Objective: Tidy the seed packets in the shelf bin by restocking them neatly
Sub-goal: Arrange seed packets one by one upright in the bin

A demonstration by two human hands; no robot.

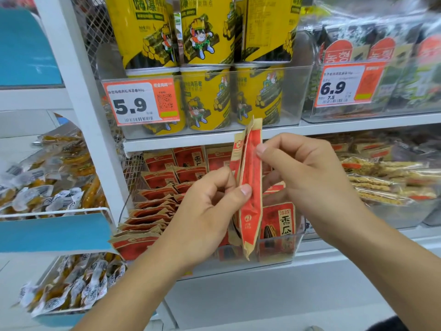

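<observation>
Both hands hold a small stack of seed packets (249, 187) edge-on in front of the clear shelf bin (276, 252): the left hand (210, 211) pinches its lower half, the right hand (303, 173) its upper edge. More packets (152, 209) lie slumped in the bin. With so light a pinch, one could slip out. How many are held is hidden, and the bin's back is cut off.

Bin's (281, 249) front packets (278, 225) partly behind held packets (249, 187); right-shelf goods (391, 177) blurred.
</observation>
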